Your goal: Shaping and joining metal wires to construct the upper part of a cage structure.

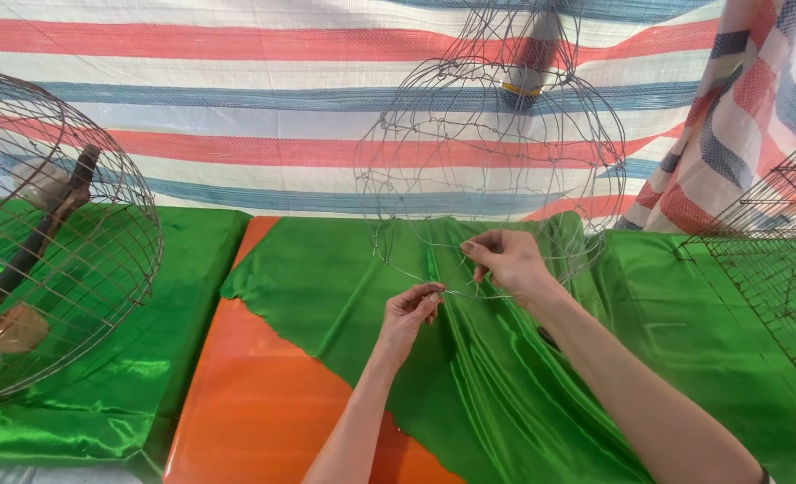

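Wire frame [496, 143], a half-built dome of thin grey wire, hung above the far middle of the table [263, 394], its lower rim dipping down to the two hands. Going from the left: a finished round wire cage [66, 242] sat at the table's left edge, its bars evenly spaced and stiff, with a dark wooden perch [35, 242] slanting inside it. Next came a bare patch of smooth orange covering on the table, glossy like plastic, and over it a green satin cloth [344, 278], shiny and creased into long folds.

The left hand [411, 309] was pressed together at the fingertips, pinching a thin strand at the frame's bottom rim. The right hand [505, 260], just beside it and slightly higher, pinched the same run of wire between thumb and forefinger, the other fingers loosely curled. Judging from the grip, the work would go best with the two pinches kept close, so the springy wire bends only at the joint and the loose dome does not twist out of round.

At the table's right edge stood a flat-sided mesh cage [774, 269], boxy and fine-gridded. A striped woven tarpaulin [236, 116] in red, blue and white hung behind everything.
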